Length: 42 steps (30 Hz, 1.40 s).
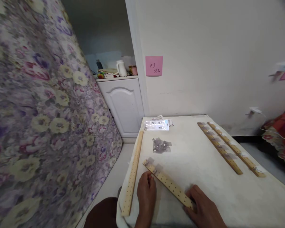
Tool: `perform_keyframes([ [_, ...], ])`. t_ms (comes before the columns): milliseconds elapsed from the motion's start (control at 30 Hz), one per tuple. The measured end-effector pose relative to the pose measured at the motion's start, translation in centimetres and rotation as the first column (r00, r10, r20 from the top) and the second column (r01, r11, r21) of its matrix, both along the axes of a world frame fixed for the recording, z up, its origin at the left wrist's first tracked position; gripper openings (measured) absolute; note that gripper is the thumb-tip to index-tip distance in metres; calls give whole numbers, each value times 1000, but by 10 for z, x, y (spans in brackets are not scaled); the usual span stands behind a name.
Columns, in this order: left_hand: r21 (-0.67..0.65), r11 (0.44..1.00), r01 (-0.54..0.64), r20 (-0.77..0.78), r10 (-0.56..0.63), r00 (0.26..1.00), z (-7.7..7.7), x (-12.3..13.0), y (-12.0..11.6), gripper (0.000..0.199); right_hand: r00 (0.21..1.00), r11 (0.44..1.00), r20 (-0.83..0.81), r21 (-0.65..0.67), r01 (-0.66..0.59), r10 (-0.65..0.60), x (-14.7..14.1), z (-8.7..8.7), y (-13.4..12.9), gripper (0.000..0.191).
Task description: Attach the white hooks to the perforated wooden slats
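Note:
A wooden strip with rows of small holes (171,185) lies slantwise in front of me on the cloth-covered table. My right hand (201,205) is closed around its near right end. Close to the strip's far left end is my left hand (147,188), its fingers curled and pressed together; whatever they may pinch is hidden. Two small clear plastic pieces with metal bits, one of them a clear tab (159,166), sit on that far end. Beyond the strip lies a pile of clear little packets (160,145). Another bare holed strip (133,177) lies along the table's left edge.
Two wooden strips carrying clear or white tabs, one a darker strip (219,147) and one a lighter strip (237,150), lie at the right. A blister pack (156,125) rests at the table's back edge. A floral curtain (49,126) hangs left; a white cabinet (123,104) stands behind.

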<state>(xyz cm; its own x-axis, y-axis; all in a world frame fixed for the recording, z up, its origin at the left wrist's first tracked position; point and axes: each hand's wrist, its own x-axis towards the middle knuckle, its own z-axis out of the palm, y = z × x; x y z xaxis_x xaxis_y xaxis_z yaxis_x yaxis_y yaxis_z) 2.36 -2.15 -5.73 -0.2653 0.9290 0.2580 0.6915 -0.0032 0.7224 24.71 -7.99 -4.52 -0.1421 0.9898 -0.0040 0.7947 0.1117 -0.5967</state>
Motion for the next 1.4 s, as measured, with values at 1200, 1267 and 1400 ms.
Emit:
perform_keyframes([
  [1200, -97, 995, 27, 49, -22, 999, -13, -7, 5, 27, 999, 996, -24, 79, 42, -40, -21, -13, 197, 41],
  [1267, -103, 994, 24, 48, -19, 999, -12, -7, 5, 27, 999, 997, -6, 68, 36, -36, -24, -15, 205, 42],
  [1400, -118, 993, 24, 41, -19, 999, -11, -6, 5, 27, 1000, 999, 15, 45, 23, -24, -23, -15, 215, 39],
])
